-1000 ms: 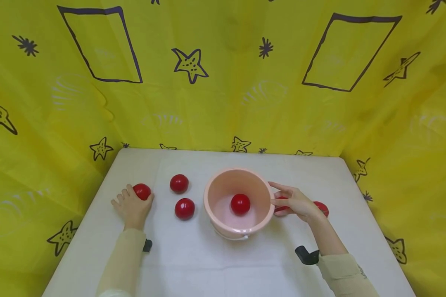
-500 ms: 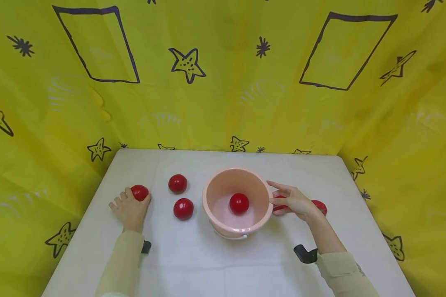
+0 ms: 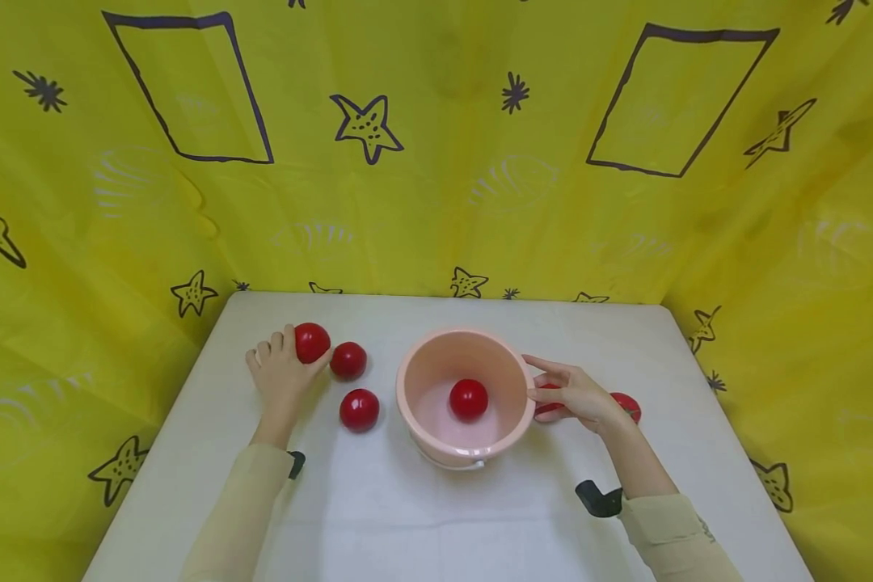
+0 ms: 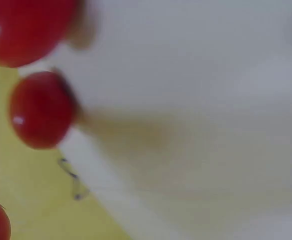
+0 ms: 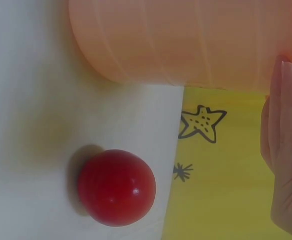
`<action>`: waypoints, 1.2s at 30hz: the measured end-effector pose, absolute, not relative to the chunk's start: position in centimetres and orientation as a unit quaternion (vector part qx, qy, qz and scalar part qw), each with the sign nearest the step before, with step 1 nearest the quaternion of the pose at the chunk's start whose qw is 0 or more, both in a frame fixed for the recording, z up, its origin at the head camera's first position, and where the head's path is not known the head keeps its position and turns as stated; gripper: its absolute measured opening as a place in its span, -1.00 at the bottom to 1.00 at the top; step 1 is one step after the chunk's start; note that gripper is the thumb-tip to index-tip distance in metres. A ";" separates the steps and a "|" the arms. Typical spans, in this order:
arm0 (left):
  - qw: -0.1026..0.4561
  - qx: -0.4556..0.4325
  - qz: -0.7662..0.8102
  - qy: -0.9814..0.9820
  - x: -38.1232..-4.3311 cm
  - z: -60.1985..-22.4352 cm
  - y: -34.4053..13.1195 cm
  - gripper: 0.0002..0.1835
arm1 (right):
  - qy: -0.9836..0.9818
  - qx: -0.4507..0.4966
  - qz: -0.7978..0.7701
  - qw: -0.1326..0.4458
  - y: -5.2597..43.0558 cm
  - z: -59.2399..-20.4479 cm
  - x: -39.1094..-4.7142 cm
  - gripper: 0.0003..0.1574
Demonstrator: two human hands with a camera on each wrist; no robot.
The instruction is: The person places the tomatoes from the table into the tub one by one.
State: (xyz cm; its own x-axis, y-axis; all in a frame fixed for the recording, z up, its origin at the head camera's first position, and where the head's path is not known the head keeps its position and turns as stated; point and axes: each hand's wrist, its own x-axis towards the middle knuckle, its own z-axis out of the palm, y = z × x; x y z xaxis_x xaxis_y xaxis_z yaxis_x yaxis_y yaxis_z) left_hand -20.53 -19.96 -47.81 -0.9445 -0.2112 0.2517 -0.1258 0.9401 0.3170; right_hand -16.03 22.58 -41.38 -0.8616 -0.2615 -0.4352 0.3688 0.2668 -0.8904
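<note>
One tomato (image 3: 312, 343) in left hand (image 3: 282, 372), gripped; right hand (image 3: 578, 398), fingers straight, apparently touching pink bucket (image 3: 473, 356)

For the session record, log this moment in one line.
left hand: holds tomato | right hand: touches bucket | bucket: one tomato inside | loose: two tomatoes left of bucket, two others right

Left hand (image 3: 282, 373): back upward, gripping between its thumb (image 3: 322, 362) on the right and bent fingers (image 3: 277, 344) on the left.
Left arm (image 3: 229, 509): slants back from that hand, pale sleeve ending near the wrist.
Right hand (image 3: 584, 398): well apart from the left, its fingers (image 5: 289, 102) long and nearly straight, pointing toward the other hand.
Right arm (image 3: 636, 457): bare just behind its hand, sleeved farther back, slanting outward.
</note>
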 end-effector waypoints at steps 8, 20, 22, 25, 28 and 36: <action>0.244 -0.094 -0.113 -0.959 -20.5 -43.9 -14.3 -0.22 | 0.748 0.032 -0.609 0.261 22.6 -41.5 -16.0 -0.17; 0.163 -0.333 -0.014 -0.929 -19.5 -41.5 -7.3 -0.19 | 0.745 0.025 -0.613 0.261 22.6 -41.5 -16.0 -0.17; 0.129 -0.365 0.001 -0.922 -19.4 -41.4 -6.4 -0.17 | 0.745 0.023 -0.614 0.262 22.7 -41.5 -16.0 -0.16; 0.090 -0.415 0.038 -0.905 -19.3 -41.4 -5.0 -0.19 | 0.743 0.022 -0.615 0.263 22.8 -41.6 -16.0 -0.16; 0.064 -0.466 0.082 -0.879 -19.3 -41.4 -3.9 -0.21 | 0.742 0.024 -0.616 0.263 22.8 -41.6 -16.0 -0.15; -0.011 -0.568 0.196 -0.799 -19.4 -41.5 -1.7 -0.16 | 0.748 0.028 -0.610 0.261 22.8 -41.6 -16.0 -0.14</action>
